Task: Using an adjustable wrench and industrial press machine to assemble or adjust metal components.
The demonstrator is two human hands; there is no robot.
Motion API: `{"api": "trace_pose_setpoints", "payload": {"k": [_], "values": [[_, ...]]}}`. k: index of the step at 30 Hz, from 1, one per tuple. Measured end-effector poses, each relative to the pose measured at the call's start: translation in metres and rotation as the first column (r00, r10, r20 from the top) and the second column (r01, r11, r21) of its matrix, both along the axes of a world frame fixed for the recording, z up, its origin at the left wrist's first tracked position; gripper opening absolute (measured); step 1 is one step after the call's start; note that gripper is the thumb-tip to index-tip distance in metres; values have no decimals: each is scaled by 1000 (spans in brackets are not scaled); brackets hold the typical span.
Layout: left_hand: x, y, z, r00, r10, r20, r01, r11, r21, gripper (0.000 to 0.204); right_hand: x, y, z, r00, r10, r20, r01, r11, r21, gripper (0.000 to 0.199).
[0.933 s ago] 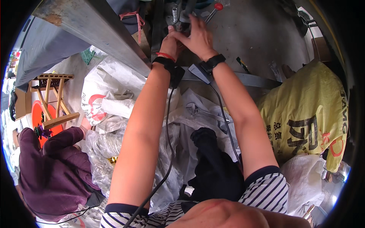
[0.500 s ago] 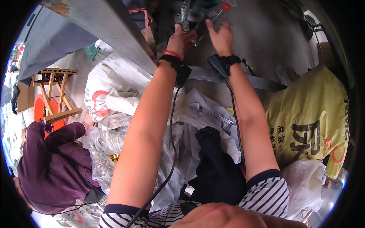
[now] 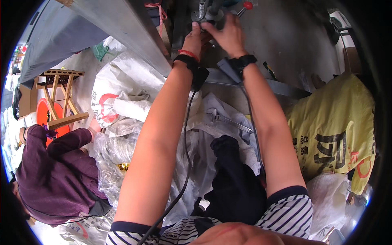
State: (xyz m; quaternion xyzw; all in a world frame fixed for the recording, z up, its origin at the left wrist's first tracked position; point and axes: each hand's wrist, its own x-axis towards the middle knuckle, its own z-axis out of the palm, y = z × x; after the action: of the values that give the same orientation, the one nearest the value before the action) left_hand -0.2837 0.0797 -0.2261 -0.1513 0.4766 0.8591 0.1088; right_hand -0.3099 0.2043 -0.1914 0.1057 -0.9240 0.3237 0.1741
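Both my hands are at the top of the view, close together below a metal fitting (image 3: 201,11) with an upright ribbed or threaded rod and a round metal disc (image 3: 214,16) beside it. My left hand (image 3: 192,43) has its thumb pointing up; its fingers are mostly hidden behind the right thumb. My right hand (image 3: 230,37) reaches its thumb across to the left hand, its other fingers apart from the thumb and slightly blurred. No held thing shows in it. Just beyond the right hand is a lever with a red ball knob (image 3: 247,5).
A grey metal beam (image 3: 126,30) slants at upper left. An adjustable wrench (image 3: 230,121) lies on white plastic below my arms. A yellow sack (image 3: 326,122) stands right, white sacks (image 3: 122,81) left. A person in purple (image 3: 61,175) bends near a wooden folding stool (image 3: 61,96).
My right hand has moved left, bringing its thumb to the left hand. The left hand's spread fingers have gone behind it. The view has shifted slightly.
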Motion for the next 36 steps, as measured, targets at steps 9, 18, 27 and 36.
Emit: {"api": "trace_pose_setpoints", "payload": {"k": [9,18,27,36], "values": [[4,1,4,999,-32,-26,33,999,19,65,-2,4,-14,993,2,-119,-6,999,-35,78],[2,-3,6,999,-21,-46,18,998,-57,66,1,3,-8,994,-11,-108,-2,993,-118,75],[1,3,6,1000,-15,-25,14,998,-60,64,-6,12,-28,983,-116,-146,94,984,-153,71],[2,6,7,998,-58,5,58,998,-7,61,-2,5,-16,979,-82,-188,58,990,-129,75]]}}
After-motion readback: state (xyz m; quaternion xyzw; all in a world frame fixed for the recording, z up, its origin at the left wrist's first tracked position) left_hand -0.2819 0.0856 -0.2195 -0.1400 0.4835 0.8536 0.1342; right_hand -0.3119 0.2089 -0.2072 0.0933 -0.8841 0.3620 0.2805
